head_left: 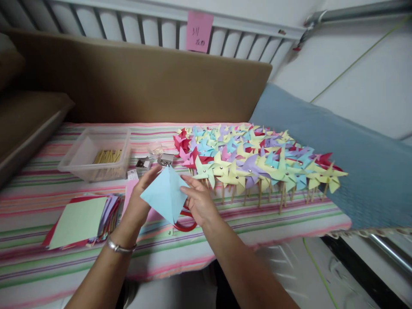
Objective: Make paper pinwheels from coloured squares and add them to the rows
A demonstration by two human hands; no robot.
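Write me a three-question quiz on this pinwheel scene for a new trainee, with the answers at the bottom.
1. Multiple choice: what lies in the clear plastic tub?
A. loose paper sheets
B. thin sticks
C. fabric ribbons

2. True or false: the finished pinwheels are all the same colour.

3. Fill in the blank: the right grip is on a sheet of paper coloured light ____.

Key:
1. B
2. False; they include yellow, purple, blue and red.
3. blue
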